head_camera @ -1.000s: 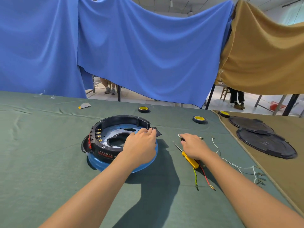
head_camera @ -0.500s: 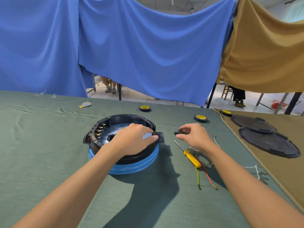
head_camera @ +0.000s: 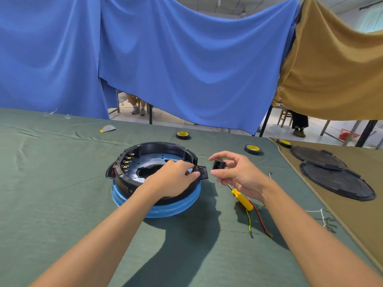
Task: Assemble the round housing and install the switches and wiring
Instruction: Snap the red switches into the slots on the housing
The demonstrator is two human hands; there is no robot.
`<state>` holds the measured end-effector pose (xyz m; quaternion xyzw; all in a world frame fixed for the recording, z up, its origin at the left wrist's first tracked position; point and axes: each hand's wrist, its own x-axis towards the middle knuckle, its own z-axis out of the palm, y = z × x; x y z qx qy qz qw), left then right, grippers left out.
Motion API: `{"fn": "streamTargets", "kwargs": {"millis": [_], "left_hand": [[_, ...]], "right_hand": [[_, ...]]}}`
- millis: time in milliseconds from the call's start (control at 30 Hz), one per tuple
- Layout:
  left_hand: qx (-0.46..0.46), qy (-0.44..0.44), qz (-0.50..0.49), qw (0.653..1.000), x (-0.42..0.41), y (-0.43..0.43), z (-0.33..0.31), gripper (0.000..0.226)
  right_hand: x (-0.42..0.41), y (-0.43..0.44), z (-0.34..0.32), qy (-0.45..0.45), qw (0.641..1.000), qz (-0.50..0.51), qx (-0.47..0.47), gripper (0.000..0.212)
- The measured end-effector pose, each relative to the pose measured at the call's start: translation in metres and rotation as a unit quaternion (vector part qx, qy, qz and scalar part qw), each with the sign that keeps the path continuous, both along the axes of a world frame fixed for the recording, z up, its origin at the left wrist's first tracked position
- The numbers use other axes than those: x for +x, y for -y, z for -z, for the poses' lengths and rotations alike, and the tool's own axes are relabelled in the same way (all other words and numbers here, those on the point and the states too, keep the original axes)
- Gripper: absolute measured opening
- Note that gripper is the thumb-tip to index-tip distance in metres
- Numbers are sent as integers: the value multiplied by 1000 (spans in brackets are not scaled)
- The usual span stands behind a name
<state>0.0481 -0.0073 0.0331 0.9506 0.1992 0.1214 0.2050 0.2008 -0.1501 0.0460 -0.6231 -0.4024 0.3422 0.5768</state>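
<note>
Early days tbh: left hand gripped the black housing rim, right hand fingers pinched a switch beside it, wires lay loose on the surface.

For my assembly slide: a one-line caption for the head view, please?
Left hand grips the round housing while the right hand holds a small black switch beside it.

Black ring on a blue base under the left fingers, black switch between the right fingers, yellow-handled screwdriver just below them, plain green cloth.
</note>
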Motion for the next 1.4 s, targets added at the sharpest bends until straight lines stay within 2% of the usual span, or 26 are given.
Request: {"fn": "streamTargets", "kwargs": {"millis": [67, 233, 300, 367, 467, 567, 667, 800, 900, 1133, 1267, 1400], "left_hand": [[-19, 4, 2, 1000, 0, 1, -1, 32], [-52, 2, -12, 999, 0, 4, -3, 50], [-62, 2, -13, 998, 1, 5, -3, 51], [-66, 1, -14, 998, 1, 6, -3, 52], [-64, 0, -13, 998, 2, 8, -3, 52], [-61, 9, -19, 998, 3, 11, -3, 52], [-78, 85, -31, 993, 1, 16, -2, 46], [-154, 250, -49, 955, 0, 15, -5, 23], [-211, 286, -52, 933, 0, 10, -5, 18], [-266, 303, -49, 914, -1, 9, -8, 16], [-318, 271, -40, 908, -5, 10, -11, 12], [-366, 248, -54, 895, -8, 7, -13, 13]], "right_hand": [[-2, -1, -1, 9, 1000, 6, 13, 27], [-1, -3, -6, -74, 997, -7, 35, 31], [-1, -4, -7, -80, 996, -6, 40, 30], [-2, -5, -7, -34, 999, 7, 27, 24], [-3, -8, -5, 110, 993, 35, -3, 17], [-5, -13, -4, 122, 991, 44, 14, 18], [-7, -17, -4, 97, 994, 22, 49, 23], [-10, -20, -5, 74, 993, -1, 91, 28], [-12, -22, -7, 98, 990, 28, 94, 38], [-14, -21, -11, 119, 990, 23, 72, 44], [-15, -25, -13, 85, 994, 31, 63, 33], [-18, -27, -14, 117, 990, 28, 67, 23]]}}
